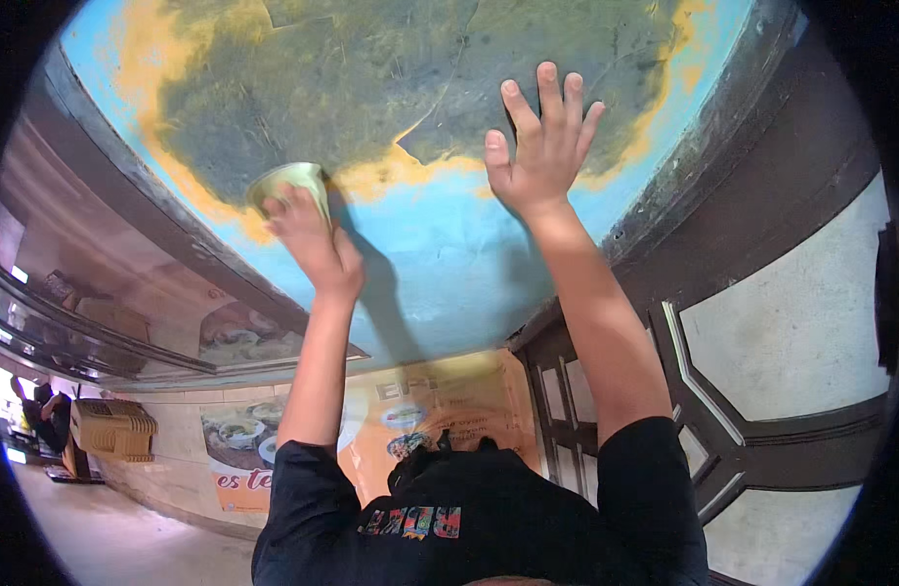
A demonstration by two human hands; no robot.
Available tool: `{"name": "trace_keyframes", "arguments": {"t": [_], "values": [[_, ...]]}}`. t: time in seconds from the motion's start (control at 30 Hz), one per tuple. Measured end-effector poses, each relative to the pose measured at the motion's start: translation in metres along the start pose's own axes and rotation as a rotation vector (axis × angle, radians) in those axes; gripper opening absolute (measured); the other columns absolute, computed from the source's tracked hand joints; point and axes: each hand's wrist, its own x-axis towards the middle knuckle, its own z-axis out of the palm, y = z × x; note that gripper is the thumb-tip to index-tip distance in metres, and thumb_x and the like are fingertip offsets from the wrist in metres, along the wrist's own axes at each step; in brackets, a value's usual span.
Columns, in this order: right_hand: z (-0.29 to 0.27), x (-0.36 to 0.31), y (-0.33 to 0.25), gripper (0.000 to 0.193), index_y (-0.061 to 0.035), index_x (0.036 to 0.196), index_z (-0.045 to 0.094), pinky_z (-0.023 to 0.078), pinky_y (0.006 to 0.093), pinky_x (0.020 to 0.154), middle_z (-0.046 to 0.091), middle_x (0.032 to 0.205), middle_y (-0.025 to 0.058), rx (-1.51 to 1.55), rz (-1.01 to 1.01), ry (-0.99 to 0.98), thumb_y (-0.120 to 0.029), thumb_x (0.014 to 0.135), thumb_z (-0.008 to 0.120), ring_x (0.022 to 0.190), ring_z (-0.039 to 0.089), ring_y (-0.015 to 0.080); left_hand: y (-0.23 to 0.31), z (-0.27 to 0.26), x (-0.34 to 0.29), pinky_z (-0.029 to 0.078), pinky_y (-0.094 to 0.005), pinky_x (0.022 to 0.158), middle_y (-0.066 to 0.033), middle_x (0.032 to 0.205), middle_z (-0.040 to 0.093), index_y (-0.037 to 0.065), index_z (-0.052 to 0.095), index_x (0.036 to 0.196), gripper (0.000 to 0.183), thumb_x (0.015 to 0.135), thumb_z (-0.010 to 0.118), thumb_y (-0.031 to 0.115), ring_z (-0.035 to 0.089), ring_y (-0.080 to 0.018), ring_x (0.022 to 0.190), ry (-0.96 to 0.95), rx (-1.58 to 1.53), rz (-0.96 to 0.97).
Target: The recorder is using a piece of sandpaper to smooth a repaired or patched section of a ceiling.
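A blue-painted surface spreads before me, its large middle patch worn to dark grey with a yellow-orange rim. My left hand presses a pale yellow-green folded sheet against the patch's lower left edge. The hand is a little blurred; whether the sheet is cloth or paper I cannot tell. Farther right, my right hand lies flat with fingers spread, over the grey patch near its lower right rim. Nothing is in it. A jagged chip of dark grey shows between the hands.
Dark worn frame edges border the blue surface. At the right stands a brown panelled door with whitish panels. Food posters hang on the tiled wall. Farther left are stacked brown plastic stools and a person in dark clothes.
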Motion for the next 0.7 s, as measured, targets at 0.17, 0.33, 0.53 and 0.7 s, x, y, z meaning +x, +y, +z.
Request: {"name": "trace_keyframes", "arguments": {"t": [0.17, 0.33, 0.53, 0.7], "values": [[0.007, 0.001, 0.001, 0.046, -0.024, 0.134, 0.046, 0.006, 0.0601, 0.11, 0.032, 0.151, 0.0081, -0.015, 0.006, -0.01, -0.038, 0.09, 0.047, 0.141, 0.022, 0.0337, -0.021, -0.003, -0.002, -0.001, -0.0527, 0.113, -0.0233, 0.153, 0.02, -0.005, 0.025, 0.145, 0.063, 0.084, 0.043, 0.0, 0.006, -0.0409, 0.144, 0.092, 0.016, -0.126], [0.013, 0.002, 0.003, 0.047, -0.024, 0.134, 0.046, 0.007, 0.0615, 0.109, 0.031, 0.151, 0.0082, 0.0, 0.006, 0.005, -0.038, 0.09, 0.048, 0.141, 0.022, 0.0335, -0.011, 0.006, -0.008, -0.002, -0.0529, 0.113, -0.0226, 0.153, 0.019, -0.005, 0.025, 0.145, 0.065, 0.082, 0.042, -0.005, 0.006, -0.0399, 0.144, 0.052, -0.04, -0.109], [0.024, -0.002, 0.01, 0.048, -0.0249, 0.136, 0.046, 0.008, 0.0618, 0.109, 0.032, 0.151, 0.0089, 0.026, 0.005, 0.01, -0.036, 0.089, 0.048, 0.141, 0.022, 0.0342, -0.015, 0.024, -0.012, -0.002, -0.0563, 0.112, -0.0196, 0.154, 0.019, 0.0, 0.027, 0.146, 0.071, 0.077, 0.042, -0.008, 0.004, -0.0395, 0.144, 0.072, -0.106, -0.104], [0.038, -0.01, 0.021, 0.046, -0.0288, 0.133, 0.048, 0.013, 0.0585, 0.111, 0.035, 0.149, 0.0038, -0.034, 0.023, 0.043, -0.038, 0.088, 0.046, 0.139, 0.028, 0.0302, -0.019, 0.048, -0.014, -0.003, -0.056, 0.112, -0.0191, 0.154, 0.02, 0.0, 0.028, 0.145, 0.07, 0.077, 0.041, -0.009, 0.005, -0.0394, 0.144, 0.1, -0.084, -0.122]]}}
